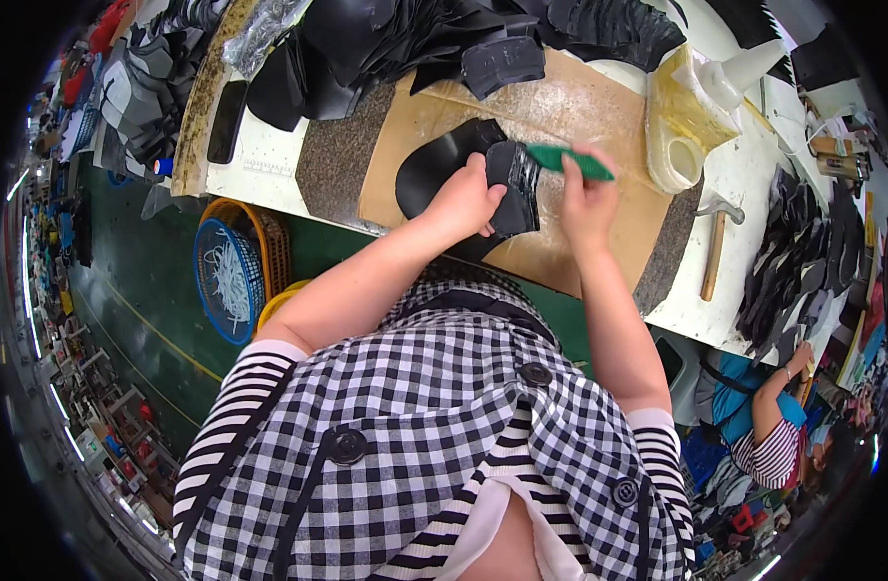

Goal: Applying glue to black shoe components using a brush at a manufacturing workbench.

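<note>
My left hand [469, 200] is closed on a black shoe-upper piece [510, 172], thumb on top, at the near part of the cardboard sheet [570, 97]. A glossy wet-looking stripe runs along that piece's right edge. Beneath and left of it lies a rounded, smooth black piece [426, 169]. My right hand [589, 205] grips a green glue applicator [571, 163] between thumb and fingers; its left end is close to the glossy edge. I cannot tell whether it touches, or whether it ends in bristles or a blade.
Stacked black pieces [366, 44] cover the table's far side. A yellowed glue container [678, 116] holding a white bottle [744, 73] stands right, near a hammer [717, 247] and more black pieces [787, 261]. A phone [227, 121] lies left; baskets [229, 276] stand below. Another person [768, 426] sits lower right.
</note>
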Demonstrator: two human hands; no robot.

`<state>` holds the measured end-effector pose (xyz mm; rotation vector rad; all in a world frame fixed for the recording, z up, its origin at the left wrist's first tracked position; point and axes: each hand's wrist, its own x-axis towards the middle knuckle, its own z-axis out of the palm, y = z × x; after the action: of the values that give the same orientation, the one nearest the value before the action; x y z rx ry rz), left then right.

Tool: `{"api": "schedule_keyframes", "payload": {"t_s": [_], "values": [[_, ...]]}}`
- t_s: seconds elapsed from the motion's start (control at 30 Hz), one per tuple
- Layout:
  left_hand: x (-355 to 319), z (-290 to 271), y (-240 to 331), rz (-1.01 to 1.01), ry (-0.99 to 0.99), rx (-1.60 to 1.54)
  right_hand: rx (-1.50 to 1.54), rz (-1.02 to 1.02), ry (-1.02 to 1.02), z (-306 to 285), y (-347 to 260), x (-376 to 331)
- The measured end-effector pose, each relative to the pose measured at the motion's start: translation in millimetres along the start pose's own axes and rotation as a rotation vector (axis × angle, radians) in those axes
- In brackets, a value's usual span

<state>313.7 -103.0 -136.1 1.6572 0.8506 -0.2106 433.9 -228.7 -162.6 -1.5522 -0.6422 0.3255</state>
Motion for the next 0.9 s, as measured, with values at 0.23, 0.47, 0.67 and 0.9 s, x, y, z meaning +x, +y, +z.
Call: {"api": "schedule_keyframes", "payload": {"t_s": [0.23,0.47,0.67,0.9], "values": [[0,-4,0,-0.012,-0.042,0.004,-0.066,-0.051,-0.223,-15,-3,-28],[-1,-3,-1,0.029,-0.042,-0.009,-0.086,0.123,-0.361,-42,2,-28],[-15,-4,-5,0.078,0.023,0.01,-0.111,0.255,-0.428,-51,-8,-28],[19,-163,-70,0.45,1.081,-0.196,0.032,0.376,-0.177,-76,-13,-24]]}}
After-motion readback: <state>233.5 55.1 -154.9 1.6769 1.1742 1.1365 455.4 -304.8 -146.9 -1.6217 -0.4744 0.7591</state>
